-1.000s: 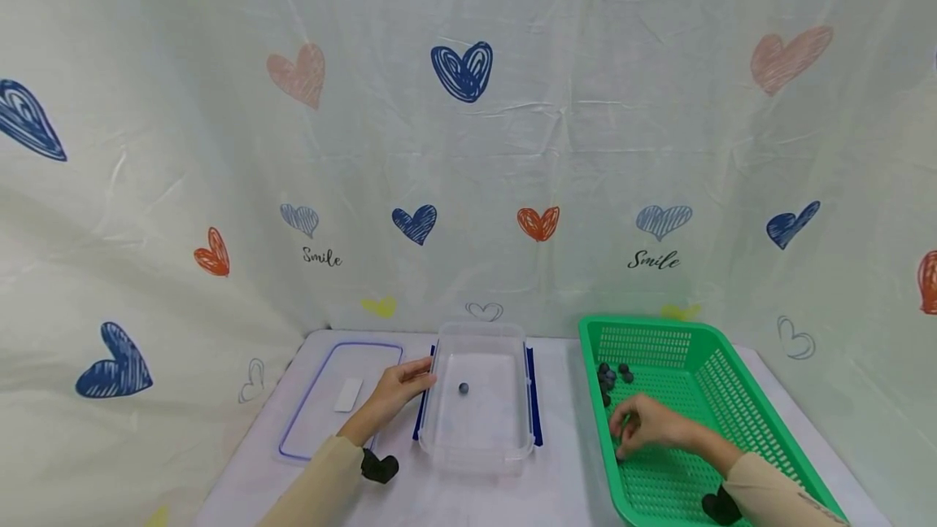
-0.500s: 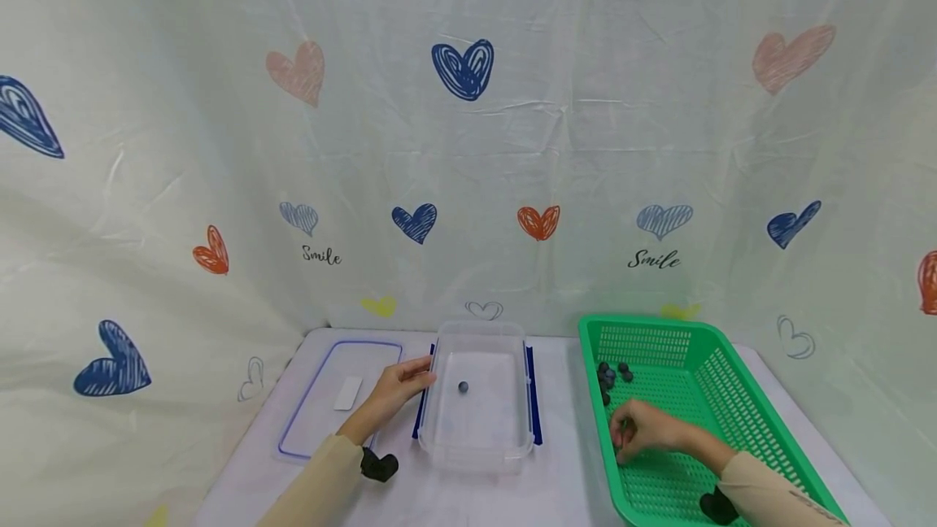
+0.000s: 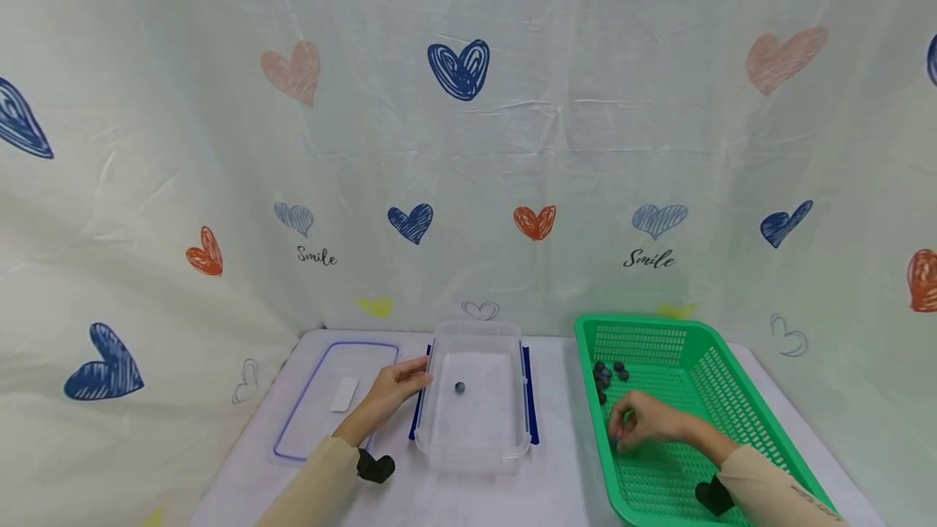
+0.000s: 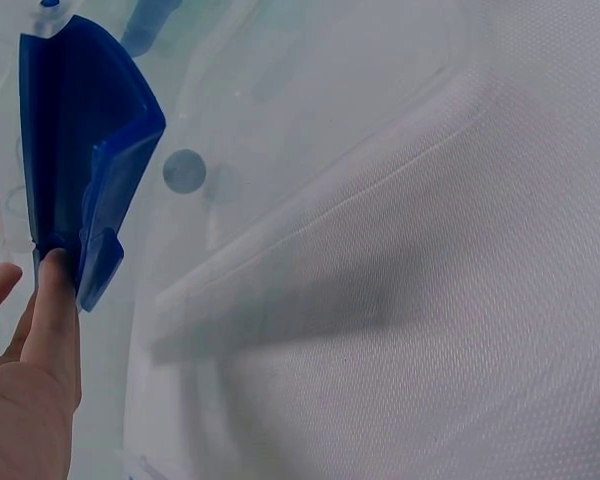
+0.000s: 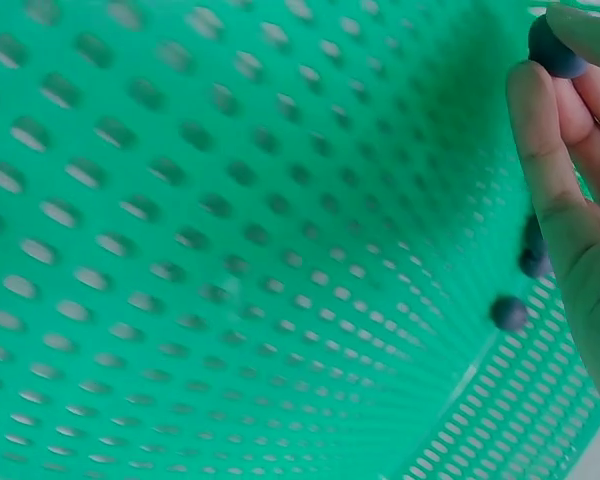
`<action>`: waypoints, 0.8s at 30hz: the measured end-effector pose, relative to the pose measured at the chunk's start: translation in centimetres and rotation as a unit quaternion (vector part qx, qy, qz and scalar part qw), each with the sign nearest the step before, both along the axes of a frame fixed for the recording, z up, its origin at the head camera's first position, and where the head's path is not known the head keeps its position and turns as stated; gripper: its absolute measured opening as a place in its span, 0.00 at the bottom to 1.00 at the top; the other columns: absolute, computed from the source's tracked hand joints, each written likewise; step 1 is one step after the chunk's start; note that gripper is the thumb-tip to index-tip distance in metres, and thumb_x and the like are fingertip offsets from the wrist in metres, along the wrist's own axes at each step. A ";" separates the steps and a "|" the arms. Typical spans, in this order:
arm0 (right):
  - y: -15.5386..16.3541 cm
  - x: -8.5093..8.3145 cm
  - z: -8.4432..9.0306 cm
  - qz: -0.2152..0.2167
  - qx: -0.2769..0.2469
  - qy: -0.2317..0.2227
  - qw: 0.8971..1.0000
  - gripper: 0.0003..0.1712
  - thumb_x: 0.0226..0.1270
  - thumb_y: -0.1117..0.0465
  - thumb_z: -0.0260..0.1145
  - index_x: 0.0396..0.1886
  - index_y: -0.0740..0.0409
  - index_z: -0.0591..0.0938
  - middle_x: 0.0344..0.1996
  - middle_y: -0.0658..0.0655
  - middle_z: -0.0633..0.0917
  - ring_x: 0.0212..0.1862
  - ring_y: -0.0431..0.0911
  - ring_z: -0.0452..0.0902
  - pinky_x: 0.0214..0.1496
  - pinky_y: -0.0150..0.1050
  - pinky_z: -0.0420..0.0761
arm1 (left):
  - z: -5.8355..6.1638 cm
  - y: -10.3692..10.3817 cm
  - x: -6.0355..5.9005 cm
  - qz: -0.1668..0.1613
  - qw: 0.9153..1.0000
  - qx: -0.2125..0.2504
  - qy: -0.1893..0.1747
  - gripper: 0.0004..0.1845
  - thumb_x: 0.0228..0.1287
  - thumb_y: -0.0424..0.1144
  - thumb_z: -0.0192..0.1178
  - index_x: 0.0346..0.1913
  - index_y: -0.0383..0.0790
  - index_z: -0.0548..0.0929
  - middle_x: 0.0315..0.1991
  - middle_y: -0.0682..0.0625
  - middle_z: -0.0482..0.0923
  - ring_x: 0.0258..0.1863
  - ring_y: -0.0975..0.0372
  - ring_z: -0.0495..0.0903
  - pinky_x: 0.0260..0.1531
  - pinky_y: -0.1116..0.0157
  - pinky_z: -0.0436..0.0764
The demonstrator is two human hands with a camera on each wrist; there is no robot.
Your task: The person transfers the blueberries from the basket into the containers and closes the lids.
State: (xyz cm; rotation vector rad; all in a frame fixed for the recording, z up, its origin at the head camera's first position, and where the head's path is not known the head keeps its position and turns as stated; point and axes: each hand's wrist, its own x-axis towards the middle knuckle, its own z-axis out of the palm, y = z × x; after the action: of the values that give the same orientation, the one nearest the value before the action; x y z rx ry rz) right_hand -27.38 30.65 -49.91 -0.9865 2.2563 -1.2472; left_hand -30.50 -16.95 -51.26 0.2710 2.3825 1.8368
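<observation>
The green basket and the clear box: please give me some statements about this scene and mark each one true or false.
1. The right hand pinches a dark berry over the green basket. True.
2. The clear box holds five berries. False: only one berry lies in it.
3. The left hand touches the box's blue clip. True.
4. The lid sits on the box. False: it lies flat on the table, left of the box.

Open table strip (image 3: pixel 560 397) between clear container (image 3: pixel 476 446) and green basket (image 3: pixel 589 364); basket wall alongside.
</observation>
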 end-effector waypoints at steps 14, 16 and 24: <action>0.2 -0.5 3.3 -0.012 0.001 -0.002 1.000 0.05 0.58 0.76 0.68 0.35 0.73 0.82 0.35 0.67 0.83 0.34 0.52 0.84 0.34 0.42 0.87 | -0.3 -0.1 0.0 -0.005 1.000 0.002 -0.005 0.30 0.70 0.43 0.63 0.69 0.31 0.71 0.66 0.35 0.72 0.64 0.46 0.73 0.61 0.54 0.76; 0.1 -0.6 3.8 -0.011 -0.002 -0.003 1.000 0.06 0.58 0.76 0.68 0.36 0.74 0.82 0.36 0.69 0.83 0.34 0.53 0.85 0.35 0.43 0.88 | -0.3 -0.2 0.0 -0.003 1.000 0.003 -0.006 0.30 0.70 0.42 0.63 0.69 0.31 0.71 0.65 0.35 0.72 0.64 0.46 0.73 0.62 0.54 0.75; -0.5 -1.0 6.5 -0.023 -0.003 0.008 1.000 0.08 0.58 0.74 0.69 0.36 0.76 0.81 0.35 0.73 0.82 0.32 0.51 0.83 0.35 0.41 0.87 | -0.3 -0.2 -0.3 0.001 1.000 0.016 -0.001 0.29 0.69 0.41 0.64 0.68 0.31 0.73 0.65 0.34 0.73 0.63 0.46 0.74 0.62 0.52 0.75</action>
State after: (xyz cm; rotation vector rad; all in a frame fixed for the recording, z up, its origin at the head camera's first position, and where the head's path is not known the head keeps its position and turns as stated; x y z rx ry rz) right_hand -28.34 30.18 -43.36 -0.9552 2.3001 -1.2713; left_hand -30.76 -17.12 -51.55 0.2710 2.3538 1.8775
